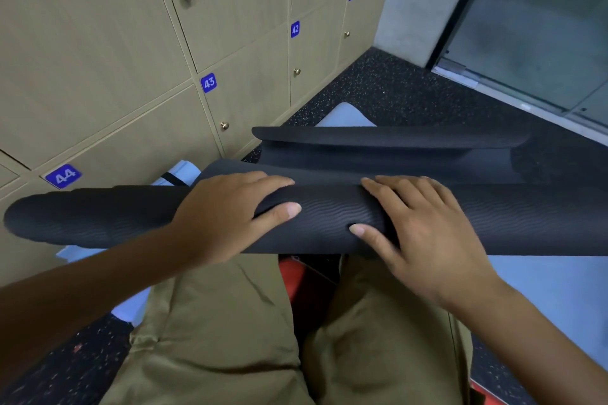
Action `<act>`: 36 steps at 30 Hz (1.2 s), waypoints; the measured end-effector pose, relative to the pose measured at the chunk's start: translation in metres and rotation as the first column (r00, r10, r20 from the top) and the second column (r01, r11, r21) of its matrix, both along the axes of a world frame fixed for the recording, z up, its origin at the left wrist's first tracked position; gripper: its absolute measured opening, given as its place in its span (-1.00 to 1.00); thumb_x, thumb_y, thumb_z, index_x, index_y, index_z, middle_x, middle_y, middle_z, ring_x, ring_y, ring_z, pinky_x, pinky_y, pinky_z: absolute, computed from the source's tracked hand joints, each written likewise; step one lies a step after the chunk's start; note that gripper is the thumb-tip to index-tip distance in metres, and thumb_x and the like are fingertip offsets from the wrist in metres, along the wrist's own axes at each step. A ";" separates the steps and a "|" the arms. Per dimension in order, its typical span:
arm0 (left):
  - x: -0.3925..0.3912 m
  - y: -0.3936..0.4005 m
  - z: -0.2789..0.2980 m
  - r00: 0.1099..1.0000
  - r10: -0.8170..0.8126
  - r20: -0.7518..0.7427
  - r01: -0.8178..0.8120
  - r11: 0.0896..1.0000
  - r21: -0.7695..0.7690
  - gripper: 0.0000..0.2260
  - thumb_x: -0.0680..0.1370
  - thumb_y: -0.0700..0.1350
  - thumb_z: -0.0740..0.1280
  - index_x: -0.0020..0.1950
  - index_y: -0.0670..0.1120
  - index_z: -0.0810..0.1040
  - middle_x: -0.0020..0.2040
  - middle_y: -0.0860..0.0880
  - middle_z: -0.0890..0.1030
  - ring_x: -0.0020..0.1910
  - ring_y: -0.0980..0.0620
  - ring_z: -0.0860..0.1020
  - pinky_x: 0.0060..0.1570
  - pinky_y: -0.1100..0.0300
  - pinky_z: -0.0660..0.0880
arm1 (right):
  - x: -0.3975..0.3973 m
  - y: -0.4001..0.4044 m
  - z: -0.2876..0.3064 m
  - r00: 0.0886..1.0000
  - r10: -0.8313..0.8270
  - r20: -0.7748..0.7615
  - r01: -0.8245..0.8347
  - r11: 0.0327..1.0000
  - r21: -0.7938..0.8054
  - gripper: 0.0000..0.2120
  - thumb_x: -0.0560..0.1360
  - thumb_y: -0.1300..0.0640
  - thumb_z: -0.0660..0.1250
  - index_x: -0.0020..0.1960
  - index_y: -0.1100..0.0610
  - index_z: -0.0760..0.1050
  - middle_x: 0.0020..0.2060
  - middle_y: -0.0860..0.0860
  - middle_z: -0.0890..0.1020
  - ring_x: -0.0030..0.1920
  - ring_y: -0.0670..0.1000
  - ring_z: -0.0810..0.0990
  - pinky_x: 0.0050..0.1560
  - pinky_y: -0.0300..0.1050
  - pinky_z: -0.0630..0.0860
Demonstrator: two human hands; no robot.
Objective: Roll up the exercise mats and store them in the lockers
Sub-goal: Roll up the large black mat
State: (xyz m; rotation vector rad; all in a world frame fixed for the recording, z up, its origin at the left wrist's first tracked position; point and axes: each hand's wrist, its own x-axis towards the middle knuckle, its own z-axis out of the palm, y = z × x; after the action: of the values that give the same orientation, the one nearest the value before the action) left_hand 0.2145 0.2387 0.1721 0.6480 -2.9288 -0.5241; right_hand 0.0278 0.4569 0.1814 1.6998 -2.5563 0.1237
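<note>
Head view: black mat (329, 217) rolled into a long tube, lying crosswise above olive-trousered knees (230, 322), with its unrolled end (388, 141) stretching away beyond the roll. Left hand (230, 210) laid on top of the roll, fingers nearly straight and spread over the far side, thumb on the near face; pressing, not clasping. Right hand (424, 223) just beside it, also flat on the roll, fingers extended toward the left hand, thumb low on the near face. Pale blue mat (556, 293) flat on the floor under the roll, showing at right and at lower left. Red mat (292, 276) glimpsed between the knees. Tan lockers (108, 52) at left, doors closed, blue tags 44, 43, 42, 41. Speckled dark floor (388, 85) beyond, glass door (533, 26) at upper right.
</note>
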 end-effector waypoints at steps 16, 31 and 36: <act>0.008 -0.009 -0.009 0.993 -0.048 -0.111 0.010 0.947 -0.322 -0.34 0.58 0.35 0.15 0.44 -0.10 0.52 0.30 0.00 0.60 0.22 -0.03 0.57 0.21 0.03 0.46 | -0.026 -0.076 0.005 0.991 0.078 0.111 -0.092 0.987 0.135 -0.21 0.48 -0.45 -0.35 0.41 -0.15 0.40 0.19 -0.11 0.61 0.21 0.01 0.55 0.18 0.00 0.38; -0.022 -0.077 0.004 0.982 0.031 0.188 -0.022 0.999 -0.049 -0.31 0.46 0.56 -0.13 0.25 0.17 0.48 0.17 0.14 0.61 0.08 0.05 0.57 0.12 0.02 0.49 | -0.037 -0.095 -0.024 0.999 0.002 -0.050 -0.007 0.995 -0.098 -0.31 0.63 -0.37 -0.13 0.35 0.05 0.52 0.19 0.04 0.63 0.22 0.15 0.55 0.35 0.13 0.35; -0.048 -0.103 0.004 0.970 0.015 0.242 -0.044 0.992 0.118 -0.32 0.40 0.61 -0.11 0.05 0.19 0.55 0.00 0.16 0.63 0.02 0.10 0.58 0.16 0.02 0.50 | -0.055 -0.113 -0.032 0.999 -0.037 -0.026 0.033 0.993 -0.114 -0.29 0.63 -0.35 -0.22 0.22 0.01 0.58 0.04 -0.01 0.68 0.08 0.10 0.61 0.19 0.07 0.38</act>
State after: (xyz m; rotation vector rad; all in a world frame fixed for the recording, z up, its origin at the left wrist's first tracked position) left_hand 0.1669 0.1362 0.1760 0.8232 -3.1244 -0.6707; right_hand -0.0269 0.3437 0.1499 1.6043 -2.5055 0.2368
